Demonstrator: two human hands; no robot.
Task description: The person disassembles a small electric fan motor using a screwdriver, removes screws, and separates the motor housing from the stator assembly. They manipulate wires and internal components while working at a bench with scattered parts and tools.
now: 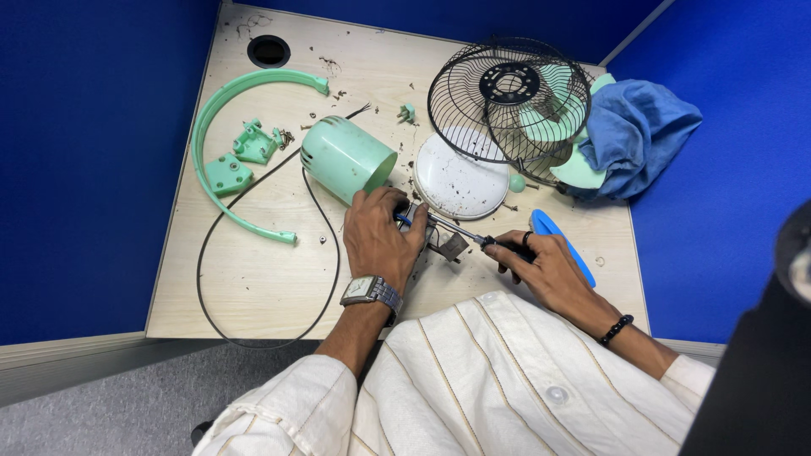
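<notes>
Clearly the small metal part [448,245] on the surface [253,279] is stiff and light; the left hand [380,236] clamps it, while the right hand [541,262] grips a slim, slippery screwdriver [460,230] by its handle.

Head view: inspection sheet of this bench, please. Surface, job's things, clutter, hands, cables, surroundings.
Surface: pale wood desk with a round grommet hole, strewn with dark crumbs.
Job's things: screwdriver with its tip at a small metal part; green motor housing lies on its side.
Clutter: wire fan guard, white disc, green ring, green brackets, blue cloth, blue plastic piece.
Hands: left hand steadies the part beside the housing; right hand grips the screwdriver handle.
Cables: black cord loops from the housing past the desk's front edge.
Surroundings: blue partitions, grey floor.
</notes>
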